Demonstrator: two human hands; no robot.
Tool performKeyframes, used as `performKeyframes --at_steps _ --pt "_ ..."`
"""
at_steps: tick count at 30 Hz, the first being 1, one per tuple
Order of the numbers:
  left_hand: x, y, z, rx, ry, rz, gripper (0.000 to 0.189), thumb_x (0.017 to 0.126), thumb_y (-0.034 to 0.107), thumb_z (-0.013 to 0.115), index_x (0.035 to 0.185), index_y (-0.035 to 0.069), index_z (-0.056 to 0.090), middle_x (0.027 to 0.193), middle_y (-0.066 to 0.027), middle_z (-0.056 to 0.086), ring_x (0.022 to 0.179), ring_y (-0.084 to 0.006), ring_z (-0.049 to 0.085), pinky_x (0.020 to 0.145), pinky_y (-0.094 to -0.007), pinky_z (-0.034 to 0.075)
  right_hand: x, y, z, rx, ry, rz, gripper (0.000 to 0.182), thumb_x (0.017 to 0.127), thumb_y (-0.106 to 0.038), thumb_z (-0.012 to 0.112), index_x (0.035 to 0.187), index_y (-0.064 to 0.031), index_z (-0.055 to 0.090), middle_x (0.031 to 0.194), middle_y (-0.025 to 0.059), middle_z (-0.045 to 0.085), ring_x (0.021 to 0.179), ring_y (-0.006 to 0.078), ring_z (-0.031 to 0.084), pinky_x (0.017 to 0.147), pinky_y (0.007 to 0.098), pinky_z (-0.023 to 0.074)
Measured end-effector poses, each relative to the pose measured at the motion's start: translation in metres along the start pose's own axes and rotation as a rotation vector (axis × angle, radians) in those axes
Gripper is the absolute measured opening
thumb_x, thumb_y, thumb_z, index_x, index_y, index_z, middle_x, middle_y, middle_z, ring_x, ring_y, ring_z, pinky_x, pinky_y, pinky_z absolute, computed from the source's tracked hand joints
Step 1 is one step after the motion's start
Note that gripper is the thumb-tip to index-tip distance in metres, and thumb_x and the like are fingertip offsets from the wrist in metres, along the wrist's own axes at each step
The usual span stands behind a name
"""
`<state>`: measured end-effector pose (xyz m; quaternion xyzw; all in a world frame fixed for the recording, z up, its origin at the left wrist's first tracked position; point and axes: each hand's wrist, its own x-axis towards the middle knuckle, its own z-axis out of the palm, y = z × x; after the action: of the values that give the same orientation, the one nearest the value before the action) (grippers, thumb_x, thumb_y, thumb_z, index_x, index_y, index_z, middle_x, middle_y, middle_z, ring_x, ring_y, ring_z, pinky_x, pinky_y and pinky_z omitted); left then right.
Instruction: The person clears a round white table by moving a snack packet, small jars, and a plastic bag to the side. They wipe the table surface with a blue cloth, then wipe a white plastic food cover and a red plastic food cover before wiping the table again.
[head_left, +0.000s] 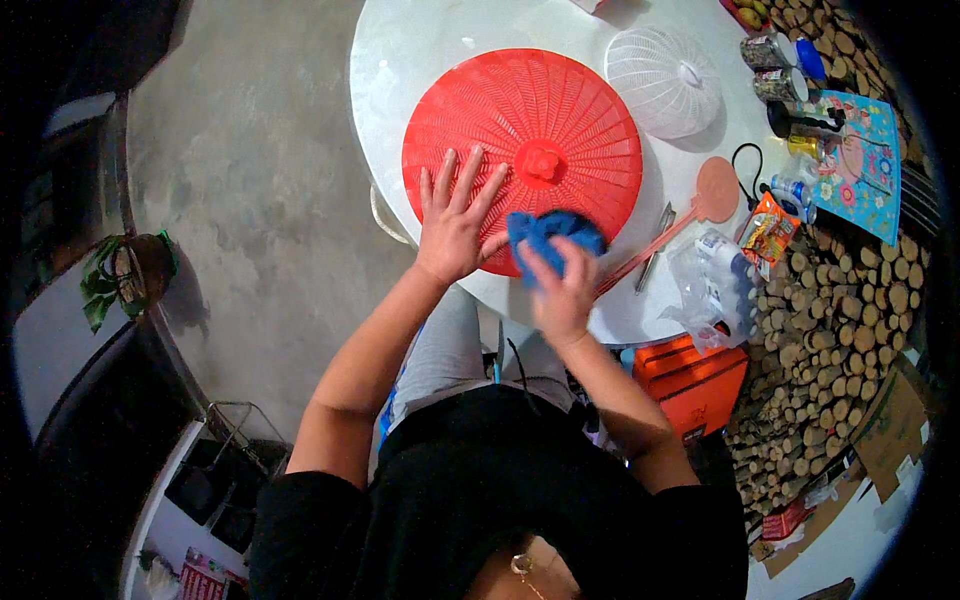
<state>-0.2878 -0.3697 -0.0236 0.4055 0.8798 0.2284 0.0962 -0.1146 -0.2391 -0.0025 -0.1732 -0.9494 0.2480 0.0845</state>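
Note:
A large red plastic food cover (480, 97), woven in pattern with a flower-shaped knob at its centre, rests on the white round table (382, 105). My left hand (457, 217) lies flat on the near left part of the cover, fingers spread. In my right hand (566, 289) is a bunched blue cloth (555, 232), pressed against the cover's near right edge. That hand and the cloth are slightly blurred. A smaller white mesh food cover (652, 82) sits beyond the red one, to the right.
Right of the red cover lie a pink fly swatter (716, 187), a slim metal tool (656, 247) and a clear plastic bag (712, 285). Jars (780, 84) and an orange snack packet (769, 229) line the right edge. Stacked logs (832, 322) and an orange box (690, 382) stand beside the table.

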Motion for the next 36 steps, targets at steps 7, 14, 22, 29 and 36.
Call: performKeyframes --at_steps 7,14,22,29,36 --pt "-0.028 0.001 -0.053 -0.802 -0.031 -0.137 0.077 0.094 0.033 0.062 0.159 0.006 0.03 0.168 -0.0164 0.02 0.156 -0.0312 0.017 0.125 -0.0435 0.016 0.058 -0.043 -0.039 0.661 -0.031 0.188 0.048 0.099 -0.02 0.06 0.144 -0.0048 0.053 0.139 0.0196 0.052 0.127 0.0373 0.051 0.111 0.0461 0.0374" --pt "-0.067 0.007 -0.056 -0.936 0.267 -0.554 0.066 0.089 0.008 0.073 0.148 0.003 0.044 0.148 -0.0159 0.051 0.134 -0.0249 0.05 0.112 -0.0393 0.04 0.107 -0.034 -0.04 0.236 -0.334 -0.261 0.055 0.1 -0.031 0.059 0.149 -0.0065 0.047 0.155 0.0207 0.041 0.141 0.0402 0.04 0.119 0.0498 0.0283" --pt "0.012 -0.044 -0.019 -0.276 0.446 -0.343 0.055 0.075 0.022 0.081 0.128 0.015 0.066 0.149 -0.0154 0.047 0.126 -0.0407 0.05 0.103 -0.051 0.043 0.137 0.021 0.007 -0.265 0.011 -0.154 0.055 0.097 -0.034 0.059 0.147 -0.0144 0.052 0.16 0.0145 0.037 0.148 0.0383 0.03 0.121 0.0566 0.0196" --pt "-0.048 0.017 0.008 0.006 0.378 0.075 0.041 0.077 0.017 0.067 0.116 0.03 0.073 0.147 -0.0012 0.054 0.123 -0.0304 0.052 0.097 -0.0463 0.046 0.134 0.027 0.016 -0.291 0.045 -0.183 0.054 0.098 -0.036 0.053 0.149 -0.0174 0.05 0.162 0.013 0.035 0.15 0.0361 0.028 0.122 0.0559 0.0178" --pt "-0.015 -0.064 -0.007 -0.273 0.431 -0.327 0.059 0.069 0.005 0.071 0.126 0.019 0.066 0.148 -0.0127 0.05 0.121 -0.0395 0.053 0.101 -0.0498 0.046 0.135 0.031 0.019 -0.296 0.034 -0.217 0.056 0.1 -0.038 0.05 0.151 -0.0147 0.047 0.163 0.0152 0.032 0.151 0.0383 0.025 0.122 0.0568 0.0158"
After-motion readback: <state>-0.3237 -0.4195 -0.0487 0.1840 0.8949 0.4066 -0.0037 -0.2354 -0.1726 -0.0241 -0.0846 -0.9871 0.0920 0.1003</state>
